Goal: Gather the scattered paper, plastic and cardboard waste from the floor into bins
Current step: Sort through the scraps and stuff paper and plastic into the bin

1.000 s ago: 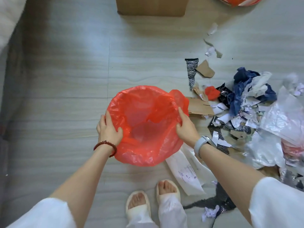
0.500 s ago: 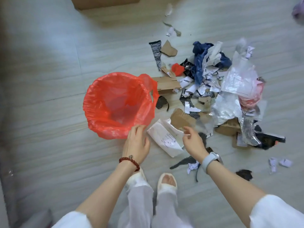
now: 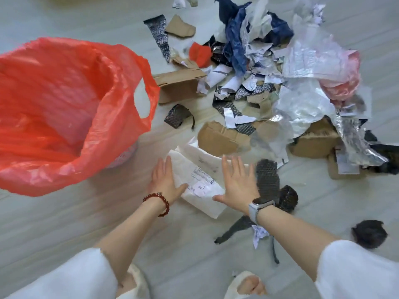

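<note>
**Mia:** What is the big red thing on the left side of the frame?

**Ben:** That is a red bag [image 3: 64, 108]. It sits in a bin and its mouth is wide open. One loop handle sticks out on its right side.

**Mia:** Where are the hands?

**Ben:** Both are low in the middle. The left hand [image 3: 165, 180] is flat, with straight fingers. It rests on the left edge of a white mailer [image 3: 197, 175] on the floor. It holds nothing. There is a red bead bracelet [image 3: 158, 201] on that wrist.

**Mia:** And the other one?

**Ben:** The right hand [image 3: 237, 182] is spread flat too, over the right part of the white mailer. Its fingers are straight and grip nothing. I cannot tell if it touches the mailer. A watch [image 3: 259, 207] is on that wrist.

**Mia:** Where is all the mess?

**Ben:** The pile of scraps [image 3: 280, 72] fills the upper right. It has torn paper, shiny plastic, blue bits and brown cardboard pieces [image 3: 222, 137]. A black bubbly piece [image 3: 267, 178] lies just beside the right hand. Another dark scrap [image 3: 370, 234] lies by itself at the lower right.
</note>
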`<state>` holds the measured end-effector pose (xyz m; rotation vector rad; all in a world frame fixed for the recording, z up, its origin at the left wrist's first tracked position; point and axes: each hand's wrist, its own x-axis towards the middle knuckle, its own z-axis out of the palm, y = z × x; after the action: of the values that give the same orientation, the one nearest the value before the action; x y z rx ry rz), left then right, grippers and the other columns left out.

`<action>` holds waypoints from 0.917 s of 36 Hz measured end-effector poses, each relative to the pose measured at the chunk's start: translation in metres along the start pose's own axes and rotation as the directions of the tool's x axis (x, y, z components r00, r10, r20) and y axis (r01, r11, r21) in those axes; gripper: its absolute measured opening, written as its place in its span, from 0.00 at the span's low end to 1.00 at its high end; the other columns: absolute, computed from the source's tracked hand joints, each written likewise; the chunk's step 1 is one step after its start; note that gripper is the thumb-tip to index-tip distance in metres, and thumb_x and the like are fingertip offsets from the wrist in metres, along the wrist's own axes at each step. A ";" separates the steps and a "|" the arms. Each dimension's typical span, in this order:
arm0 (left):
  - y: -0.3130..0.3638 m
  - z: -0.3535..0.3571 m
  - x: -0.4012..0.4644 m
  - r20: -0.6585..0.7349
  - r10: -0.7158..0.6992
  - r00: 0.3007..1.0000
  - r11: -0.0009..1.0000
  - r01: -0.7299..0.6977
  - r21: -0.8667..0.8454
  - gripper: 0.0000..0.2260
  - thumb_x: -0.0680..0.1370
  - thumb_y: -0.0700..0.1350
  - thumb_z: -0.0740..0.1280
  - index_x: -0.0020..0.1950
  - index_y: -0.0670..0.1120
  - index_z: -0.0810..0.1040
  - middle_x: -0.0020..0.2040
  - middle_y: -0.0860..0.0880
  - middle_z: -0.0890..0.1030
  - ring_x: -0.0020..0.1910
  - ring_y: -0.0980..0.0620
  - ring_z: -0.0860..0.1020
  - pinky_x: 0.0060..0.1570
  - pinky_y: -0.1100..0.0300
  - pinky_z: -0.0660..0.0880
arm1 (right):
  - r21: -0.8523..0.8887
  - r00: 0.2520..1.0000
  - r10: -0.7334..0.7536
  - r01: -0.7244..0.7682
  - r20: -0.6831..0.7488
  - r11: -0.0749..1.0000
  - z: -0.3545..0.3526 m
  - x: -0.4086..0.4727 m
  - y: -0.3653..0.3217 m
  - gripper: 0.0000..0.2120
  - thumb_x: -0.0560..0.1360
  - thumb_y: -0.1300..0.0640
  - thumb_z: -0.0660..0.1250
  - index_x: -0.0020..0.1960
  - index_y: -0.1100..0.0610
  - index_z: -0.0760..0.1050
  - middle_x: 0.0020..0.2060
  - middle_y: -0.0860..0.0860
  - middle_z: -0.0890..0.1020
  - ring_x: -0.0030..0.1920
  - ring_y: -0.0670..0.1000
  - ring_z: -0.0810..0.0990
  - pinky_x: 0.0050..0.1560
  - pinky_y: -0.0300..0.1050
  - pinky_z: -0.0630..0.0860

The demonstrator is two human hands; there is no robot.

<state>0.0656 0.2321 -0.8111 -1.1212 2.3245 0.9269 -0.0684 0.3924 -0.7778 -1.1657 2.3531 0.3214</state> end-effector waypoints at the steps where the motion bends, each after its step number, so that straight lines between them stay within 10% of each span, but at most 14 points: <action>1: -0.004 0.006 0.011 0.002 -0.018 1.000 0.999 0.018 0.040 0.46 0.71 0.57 0.68 0.75 0.46 0.40 0.76 0.43 0.44 0.75 0.44 0.45 0.72 0.48 0.51 | -0.042 0.999 -0.032 0.031 -0.033 0.999 0.009 0.007 0.002 0.53 0.68 0.35 0.65 0.74 0.58 0.35 0.73 0.59 0.54 0.74 0.58 0.52 0.69 0.63 0.53; 10: -0.026 0.024 0.037 -0.173 -0.041 0.984 0.958 0.088 0.274 0.54 0.60 0.62 0.74 0.74 0.51 0.44 0.67 0.42 0.64 0.66 0.42 0.62 0.63 0.46 0.58 | 0.225 0.975 -0.030 0.080 -0.220 0.971 0.048 0.027 0.004 0.24 0.75 0.56 0.60 0.69 0.52 0.58 0.57 0.53 0.74 0.54 0.59 0.76 0.43 0.50 0.73; 16: -0.024 -0.004 0.034 -0.111 -0.036 0.993 0.991 0.021 -0.135 0.13 0.70 0.52 0.70 0.50 0.45 0.77 0.48 0.46 0.81 0.43 0.47 0.76 0.37 0.58 0.69 | 0.182 0.913 -0.227 0.301 -0.340 0.936 0.037 0.002 0.004 0.23 0.74 0.56 0.57 0.69 0.47 0.64 0.48 0.53 0.77 0.39 0.57 0.77 0.29 0.47 0.71; 22: 0.016 -0.036 0.016 0.028 0.235 0.971 0.805 -0.179 -0.566 0.03 0.78 0.44 0.62 0.49 0.48 0.76 0.43 0.56 0.79 0.43 0.58 0.76 0.34 0.71 0.71 | 0.329 0.959 -0.235 0.275 -0.155 0.903 0.017 -0.017 0.010 0.27 0.74 0.36 0.42 0.65 0.40 0.70 0.66 0.48 0.65 0.70 0.49 0.56 0.68 0.51 0.56; 26: 0.033 -0.047 0.003 0.198 0.389 0.900 0.696 -0.146 -0.703 0.05 0.78 0.45 0.62 0.47 0.51 0.78 0.40 0.56 0.83 0.40 0.57 0.81 0.36 0.65 0.76 | 0.522 0.932 -0.055 0.249 -0.359 0.816 0.010 -0.014 0.015 0.18 0.74 0.43 0.62 0.60 0.51 0.70 0.66 0.53 0.64 0.70 0.52 0.60 0.66 0.60 0.63; 30: 0.043 -0.058 -0.005 0.248 0.464 0.851 0.715 -0.194 -0.671 0.05 0.78 0.43 0.63 0.47 0.51 0.77 0.42 0.56 0.82 0.41 0.58 0.81 0.40 0.64 0.77 | 0.655 0.979 -0.025 0.155 -0.203 0.740 -0.009 -0.011 0.019 0.47 0.68 0.44 0.72 0.74 0.45 0.42 0.73 0.48 0.59 0.72 0.49 0.60 0.71 0.56 0.59; 33: 0.048 -0.066 -0.011 0.288 0.474 0.832 0.718 -0.177 -0.673 0.05 0.77 0.46 0.64 0.52 0.50 0.76 0.47 0.53 0.80 0.45 0.55 0.79 0.44 0.60 0.76 | 0.606 0.994 0.021 0.051 -0.110 0.794 -0.014 -0.005 0.024 0.37 0.64 0.41 0.73 0.68 0.49 0.63 0.62 0.48 0.74 0.61 0.50 0.74 0.60 0.51 0.71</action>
<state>0.0295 0.2130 -0.7392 -0.5674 1.8866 1.9767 -0.0894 0.4048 -0.7635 -0.8887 2.2667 -0.5011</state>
